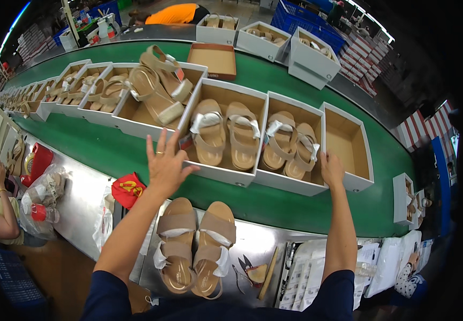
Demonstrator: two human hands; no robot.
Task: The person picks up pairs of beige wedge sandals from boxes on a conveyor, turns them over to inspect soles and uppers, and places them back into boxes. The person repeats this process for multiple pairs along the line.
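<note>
My left hand [166, 165] is open, its fingers spread against the near left corner of a white shoebox [223, 175] holding a pair of beige sandals [208, 131]. My right hand [332, 168] closes around the near right edge of the adjoining shoebox [290, 184], where another pair of sandals [280, 140] lies. Right beside that hand stands a shoebox [349, 140] with only its brown inside showing. On the metal table below my arms rests a pair of tan sandals [177, 246] with white paper around the straps.
More open boxes of sandals [108, 91] line the green conveyor [108, 144] to the left. A brown-lined lid [213, 60] lies beyond. Nippers [246, 263], a red cloth [128, 190] and plastic-wrapped sheets [309, 273] are on the table. A co-worker's arm [4, 198] shows at left.
</note>
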